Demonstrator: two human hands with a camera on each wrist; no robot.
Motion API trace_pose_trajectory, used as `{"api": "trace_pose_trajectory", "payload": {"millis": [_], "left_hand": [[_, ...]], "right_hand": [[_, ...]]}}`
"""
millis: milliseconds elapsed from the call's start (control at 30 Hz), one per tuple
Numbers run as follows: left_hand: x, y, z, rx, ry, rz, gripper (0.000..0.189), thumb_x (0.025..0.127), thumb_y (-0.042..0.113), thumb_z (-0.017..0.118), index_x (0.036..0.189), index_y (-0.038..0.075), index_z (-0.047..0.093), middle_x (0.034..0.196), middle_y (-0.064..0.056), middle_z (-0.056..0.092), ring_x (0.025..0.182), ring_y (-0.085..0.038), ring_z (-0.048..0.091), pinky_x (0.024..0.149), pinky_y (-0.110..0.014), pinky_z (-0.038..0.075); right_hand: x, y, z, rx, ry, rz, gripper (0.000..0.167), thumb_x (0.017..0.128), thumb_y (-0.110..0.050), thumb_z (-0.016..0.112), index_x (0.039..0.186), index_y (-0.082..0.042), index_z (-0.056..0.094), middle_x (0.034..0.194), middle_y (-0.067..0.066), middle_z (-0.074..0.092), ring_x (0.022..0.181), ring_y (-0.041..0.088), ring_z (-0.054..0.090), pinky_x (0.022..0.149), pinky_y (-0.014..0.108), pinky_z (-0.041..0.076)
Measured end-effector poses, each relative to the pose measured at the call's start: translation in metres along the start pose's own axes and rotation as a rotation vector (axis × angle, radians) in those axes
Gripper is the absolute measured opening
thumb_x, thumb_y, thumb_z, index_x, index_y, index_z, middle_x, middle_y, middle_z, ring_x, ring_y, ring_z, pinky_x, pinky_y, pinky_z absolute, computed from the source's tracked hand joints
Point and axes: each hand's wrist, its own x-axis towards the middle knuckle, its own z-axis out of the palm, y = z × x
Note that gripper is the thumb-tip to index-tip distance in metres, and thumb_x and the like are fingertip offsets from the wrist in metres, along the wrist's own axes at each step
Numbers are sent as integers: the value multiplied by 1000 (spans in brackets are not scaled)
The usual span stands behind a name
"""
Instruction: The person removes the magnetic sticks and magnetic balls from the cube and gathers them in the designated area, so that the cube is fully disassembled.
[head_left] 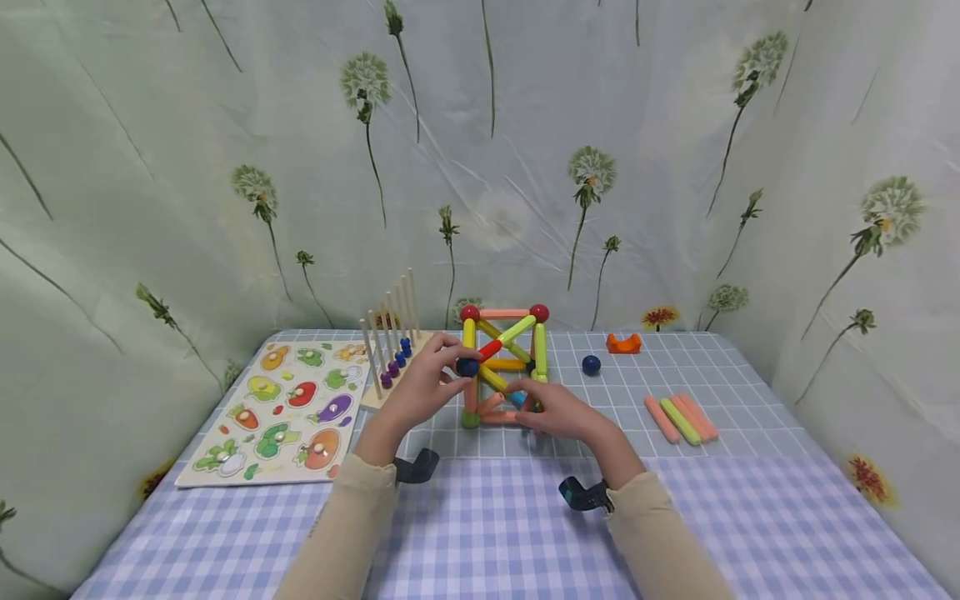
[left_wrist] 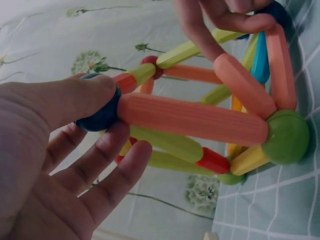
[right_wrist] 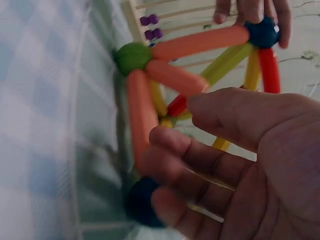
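A frame of coloured sticks and balls (head_left: pixel 541 350) stands upright between both hands. My left hand (head_left: pixel 431 379) pinches the dark blue ball (left_wrist: pixel 100 112) at its near upper left corner. A pink stick (left_wrist: pixel 195 117) runs from that ball down to a green ball (left_wrist: pixel 286 137). From the green ball a second pink stick (left_wrist: pixel 245 82) slants up, its far end attached to nothing. The thumb of my right hand (right_wrist: pixel 230 160) lies at that end, its other fingers loosely bent, close by the bottom stick (right_wrist: pixel 139 110) and another dark blue ball (right_wrist: pixel 142 202).
Left of the frame are a wooden peg rack with beads (head_left: pixel 366 398) and a vegetable puzzle board (head_left: pixel 251 387). To the right lie a loose dark blue ball (head_left: pixel 591 365), an orange curved piece (head_left: pixel 624 343) and several loose sticks (head_left: pixel 681 418). A dandelion-print curtain (head_left: pixel 495 167) hangs behind.
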Motion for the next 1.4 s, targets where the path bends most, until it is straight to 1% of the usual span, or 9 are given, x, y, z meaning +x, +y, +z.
{"api": "trace_pose_trajectory", "payload": {"millis": [233, 533, 633, 833, 1000, 1100, 1200, 1333, 1400], "left_hand": [[0, 2, 1, -11, 16, -52, 32, 87, 5, 76, 116, 18, 71, 115, -5, 53, 96, -19, 59, 83, -31, 60], [4, 5, 3, -60, 30, -92, 32, 87, 5, 76, 115, 19, 72, 112, -4, 51, 99, -20, 59, 84, -33, 60], [4, 6, 3, -55, 28, -96, 32, 87, 6, 76, 116, 20, 72, 112, -4, 51, 98, -19, 58, 84, -33, 60], [2, 5, 3, -38, 34, -93, 32, 86, 7, 77, 115, 20, 71, 112, -4, 52, 97, -19, 58, 83, -32, 60], [1, 4, 4, -33, 29, -105, 32, 87, 8, 77, 116, 21, 71, 112, -3, 52, 98, -18, 58, 85, -33, 60], [1, 3, 5, -34, 28, -109, 33, 87, 8, 77, 116, 21, 71, 112, -3, 52, 98, -18, 58, 84, -31, 60], [0, 3, 5, -34, 30, -101, 33, 86, 7, 77, 116, 21, 72, 112, -4, 53, 96, -19, 58, 82, -30, 60], [0, 4, 5, -41, 31, -95, 32, 87, 6, 76, 115, 20, 72, 111, -4, 53, 95, -19, 60, 81, -29, 60], [0, 4, 4, -46, 30, -99, 32, 87, 6, 76, 115, 20, 72, 111, -4, 52, 95, -20, 60, 80, -29, 60]], "right_hand": [[0, 8, -1, 3, 57, 68, 43, 96, -18, 64, 138, -22, 54, 90, 6, 67, 71, 21, 63, 69, 30, 50], [2, 3, 1, -51, 92, 83, 39, 96, -20, 65, 134, -20, 58, 89, 3, 66, 72, 19, 60, 70, 29, 51], [3, 0, 5, -81, 133, 50, 39, 95, -19, 65, 133, -21, 59, 94, 2, 67, 75, 17, 59, 71, 29, 52], [8, -6, 21, -138, 199, -108, 38, 96, -18, 66, 134, -16, 60, 108, 1, 70, 91, 16, 63, 80, 33, 57], [9, -10, 31, -145, 238, -88, 29, 95, -23, 69, 124, -20, 65, 107, -3, 71, 92, 15, 63, 83, 35, 57], [7, -13, 33, -143, 228, -76, 22, 95, -26, 68, 117, -23, 66, 104, -4, 70, 88, 14, 61, 82, 34, 56], [6, -16, 34, -147, 179, -94, 18, 97, -32, 66, 112, -24, 67, 100, -5, 69, 85, 13, 60, 80, 32, 56], [6, -17, 37, -159, 105, -122, 19, 96, -34, 66, 113, -26, 65, 96, -6, 69, 83, 11, 61, 78, 32, 55], [6, -16, 39, -175, 78, -129, 20, 95, -30, 68, 115, -26, 65, 95, -7, 69, 83, 11, 60, 78, 32, 54]]}}
